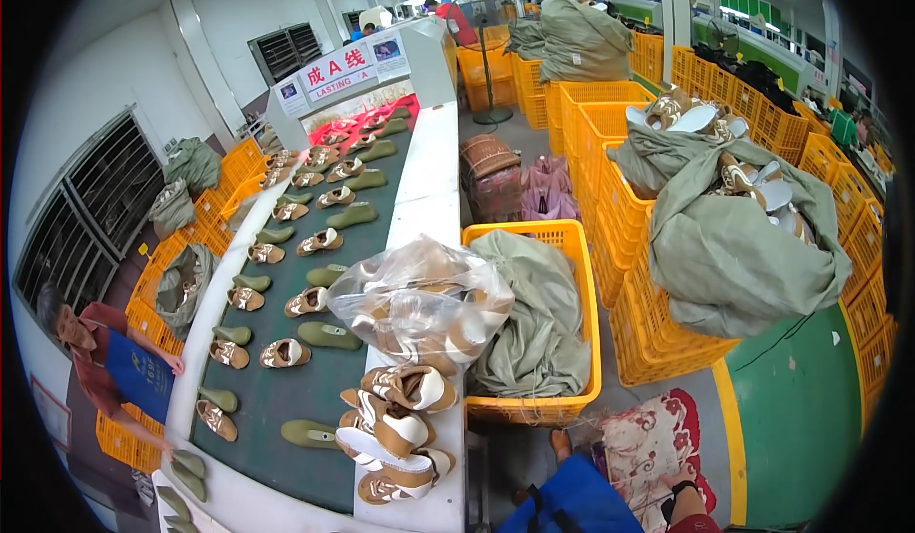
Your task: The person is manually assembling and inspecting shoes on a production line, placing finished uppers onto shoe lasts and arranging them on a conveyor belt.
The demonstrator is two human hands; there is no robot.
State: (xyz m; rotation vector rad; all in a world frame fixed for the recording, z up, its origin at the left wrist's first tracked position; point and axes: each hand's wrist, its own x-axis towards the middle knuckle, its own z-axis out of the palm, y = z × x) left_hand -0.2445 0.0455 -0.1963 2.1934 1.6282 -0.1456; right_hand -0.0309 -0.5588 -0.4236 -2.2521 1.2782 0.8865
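Note:
My right hand (679, 481) hangs low at the bottom right, a dark band round its wrist, over a red and cream floral cloth (658, 438). Its fingers are too unclear to read. No left hand of mine shows. In front of me on the white ledge lies a pile of brown and white shoes (400, 428). Behind it rests a clear plastic bag (419, 295) full of similar shoes. The dark green conveyor belt (257, 428) carries rows of these shoes and green shoe lasts (329, 335).
A yellow crate (589, 380) with grey-green sacking stands right of the ledge. Stacked yellow crates (658, 333) further right bear a sack (753, 266) of shoes. Across the belt, a co-worker (114, 352) in a blue apron reaches to some lasts. A pedestal fan (488, 66) stands farther back.

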